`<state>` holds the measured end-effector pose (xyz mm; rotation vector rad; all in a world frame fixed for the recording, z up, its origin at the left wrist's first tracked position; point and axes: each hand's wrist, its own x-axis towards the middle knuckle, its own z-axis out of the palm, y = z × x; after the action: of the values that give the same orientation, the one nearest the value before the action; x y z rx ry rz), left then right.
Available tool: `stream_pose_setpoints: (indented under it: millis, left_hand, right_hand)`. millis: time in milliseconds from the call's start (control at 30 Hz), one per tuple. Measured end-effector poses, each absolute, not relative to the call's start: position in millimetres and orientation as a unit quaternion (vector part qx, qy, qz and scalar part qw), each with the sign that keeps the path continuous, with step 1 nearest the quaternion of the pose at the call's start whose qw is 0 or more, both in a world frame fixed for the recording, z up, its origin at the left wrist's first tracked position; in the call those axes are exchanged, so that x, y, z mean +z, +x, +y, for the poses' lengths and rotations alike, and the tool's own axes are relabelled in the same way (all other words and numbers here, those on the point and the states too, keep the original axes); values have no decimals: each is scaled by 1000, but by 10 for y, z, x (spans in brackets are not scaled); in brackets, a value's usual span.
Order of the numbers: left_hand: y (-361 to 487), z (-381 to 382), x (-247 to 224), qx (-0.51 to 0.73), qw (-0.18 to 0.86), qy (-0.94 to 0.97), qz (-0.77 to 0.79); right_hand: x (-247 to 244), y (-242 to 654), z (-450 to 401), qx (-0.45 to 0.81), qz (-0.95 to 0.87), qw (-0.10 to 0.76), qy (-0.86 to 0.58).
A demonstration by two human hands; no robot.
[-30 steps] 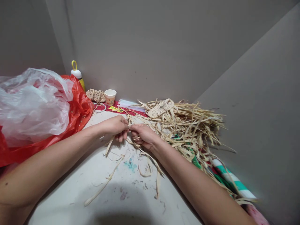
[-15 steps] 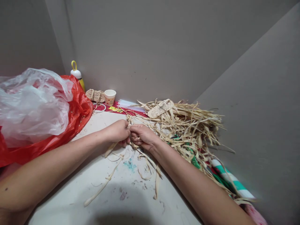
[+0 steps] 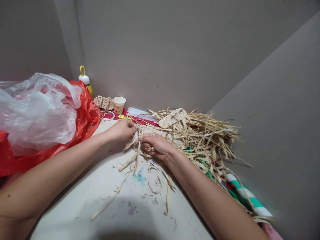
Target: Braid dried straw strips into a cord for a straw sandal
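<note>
Right in the middle of the frame, a straw strip [image 3: 131, 144] is pinched between thumb and forefinger of the right hand [image 3: 152, 145], the other fingers folded under. Just up and to the left, the left hand [image 3: 124, 129] is held with fingers curled; whether anything is gripped there cannot be told. More loose ends [image 3: 128, 163] are seen dangling below the pinch, over the white table [image 3: 72, 210].

For this fiddly straw work, the pinch is probably best kept close to the join, tension held steady so nothing slips, and the strip laid flat rather than twisted, since dry fibre could split if jerked. The dangling ends might well be snagged if they are not parted first.

And outward: a knotted strand [image 3: 107, 205] is stretched out at lower centre. Right of centre, the way is crowded by a straw heap [image 3: 215, 133], topped by a woven sole [image 3: 172, 117]. At upper left of centre, a paper cup [image 3: 119, 106] is placed beside another woven piece [image 3: 103, 102], with a yellow-and-white bottle [image 3: 84, 80] behind. The left side is filled by a red bag [image 3: 87, 115] and clear plastic [image 3: 42, 113].
</note>
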<state>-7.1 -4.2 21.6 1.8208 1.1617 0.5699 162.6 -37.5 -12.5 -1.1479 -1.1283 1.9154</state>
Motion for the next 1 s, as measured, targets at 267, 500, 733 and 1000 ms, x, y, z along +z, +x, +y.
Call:
stream_pose_setpoints:
  millis: [267,500,733,1000]
  left_hand:
    - [45,-168,36,168,493,735,435]
    - [0,-83,36,155,489,749,419]
    - [11,-50,-18,155,510,737,415]
    - [53,-115,-56,180,579,672,425]
  right_hand:
    - [-79,1681,-374,713,-459,283,-449]
    - [-99,1749,-345,687,-512,242,-456]
    - [-129,1748,-346,564,-625,234,-486]
    - [-29,1765,-397,502,-678,193,-501]
